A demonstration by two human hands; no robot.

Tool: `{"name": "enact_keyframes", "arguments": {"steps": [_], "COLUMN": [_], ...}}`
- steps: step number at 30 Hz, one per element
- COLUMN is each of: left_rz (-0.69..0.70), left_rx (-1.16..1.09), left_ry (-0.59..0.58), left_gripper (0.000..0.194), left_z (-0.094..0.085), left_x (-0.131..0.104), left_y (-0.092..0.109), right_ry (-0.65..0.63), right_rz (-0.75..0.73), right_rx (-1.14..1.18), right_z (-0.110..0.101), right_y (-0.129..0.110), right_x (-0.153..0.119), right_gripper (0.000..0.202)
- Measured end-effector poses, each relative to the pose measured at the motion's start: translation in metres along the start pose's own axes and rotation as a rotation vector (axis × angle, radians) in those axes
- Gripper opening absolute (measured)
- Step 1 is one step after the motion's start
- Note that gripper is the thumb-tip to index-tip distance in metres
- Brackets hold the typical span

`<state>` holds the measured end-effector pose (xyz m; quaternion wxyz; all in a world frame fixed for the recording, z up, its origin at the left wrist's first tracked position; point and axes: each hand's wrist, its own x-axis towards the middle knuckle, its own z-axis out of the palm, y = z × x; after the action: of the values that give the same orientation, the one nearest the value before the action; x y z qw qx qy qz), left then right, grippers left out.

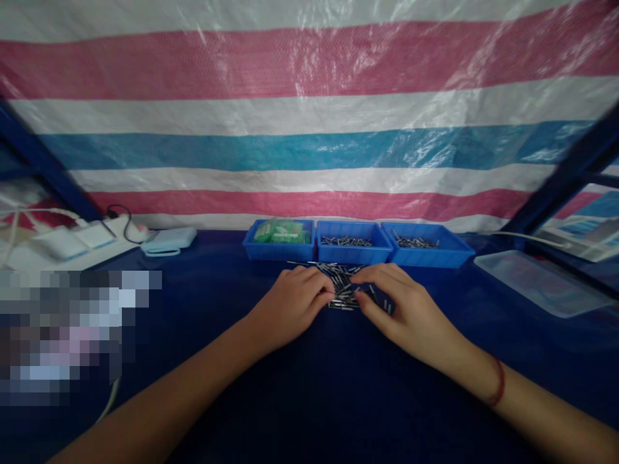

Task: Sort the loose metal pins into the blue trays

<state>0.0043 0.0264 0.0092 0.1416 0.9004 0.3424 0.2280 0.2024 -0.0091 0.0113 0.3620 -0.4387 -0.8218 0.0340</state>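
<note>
A loose pile of thin silvery metal pins, perhaps rivets, lies on the dark blue tabletop between my hands. My left hand is at the pile's left side, fingers curled and thumb pressed to the index finger. Whatever is in that pinch, if anything, is too small to make out. On the right side, my right hand reaches over the pile with thumb and fingers apart, its fingertips near the pins. Just behind the pile, a middle blue bin and a right blue bin contain similar small metal pieces.
A left blue bin holds green plastic packets. At the right lies a clear plastic lid or tray. A power strip with plugs and a light blue case stand at the left. Striped sheeting hangs behind.
</note>
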Motion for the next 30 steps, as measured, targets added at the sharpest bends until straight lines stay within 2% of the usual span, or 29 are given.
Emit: {"name": "enact_keyframes", "arguments": {"steps": [3, 7, 15, 22, 30], "left_rz": [-0.157, -0.233, -0.207, -0.216, -0.217], "left_rx": [-0.344, -0.523, -0.517, -0.502, -0.523], "left_ry": [0.169, 0.195, 0.261, 0.237, 0.16], "left_gripper": [0.01, 0.012, 0.011, 0.011, 0.02], "left_z": [0.015, 0.027, 0.023, 0.024, 0.024], "left_x": [0.0, -0.002, -0.003, -0.004, -0.003], "left_y": [0.011, 0.022, 0.024, 0.025, 0.025], "right_ry": [-0.015, -0.013, 0.041, 0.054, 0.068], "right_rz": [0.017, 0.099, 0.137, 0.189, 0.177], "right_rx": [0.098, 0.25, 0.339, 0.393, 0.401], "right_z": [0.002, 0.006, 0.006, 0.006, 0.006], "right_y": [-0.002, -0.005, -0.012, -0.011, -0.01], "right_x": [0.0, -0.001, -0.002, -0.002, -0.002], "right_gripper": [0.012, 0.009, 0.008, 0.009, 0.008]}}
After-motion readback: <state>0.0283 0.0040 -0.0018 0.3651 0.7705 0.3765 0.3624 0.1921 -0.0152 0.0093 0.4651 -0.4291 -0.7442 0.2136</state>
